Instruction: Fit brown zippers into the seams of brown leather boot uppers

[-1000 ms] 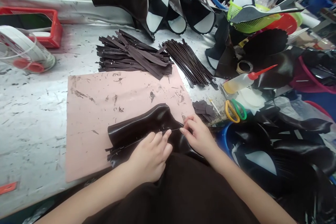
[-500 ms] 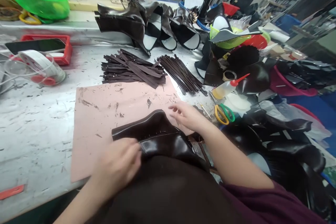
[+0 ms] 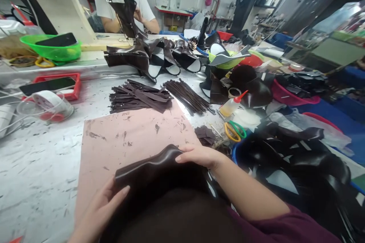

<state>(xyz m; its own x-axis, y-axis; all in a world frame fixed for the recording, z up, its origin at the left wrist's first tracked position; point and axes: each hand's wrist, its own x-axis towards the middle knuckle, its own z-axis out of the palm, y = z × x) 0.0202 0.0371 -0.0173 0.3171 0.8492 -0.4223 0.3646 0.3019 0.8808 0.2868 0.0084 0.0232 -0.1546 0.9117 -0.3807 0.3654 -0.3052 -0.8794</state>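
Brown boot upper, near edge lost against clothing, is pinched by left hand and right hand.

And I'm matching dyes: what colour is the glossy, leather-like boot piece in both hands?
The boot piece is dark brown, best seen in the head view.

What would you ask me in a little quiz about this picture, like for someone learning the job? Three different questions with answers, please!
1. What are the left hand and right hand both holding?
2. True or false: in the picture, the scissors lie to the right of the pink mat.
3. What colour is the tip of the bottle? A) blue, B) red, C) green.

Key: 1. A dark boot. 2. True. 3. B.
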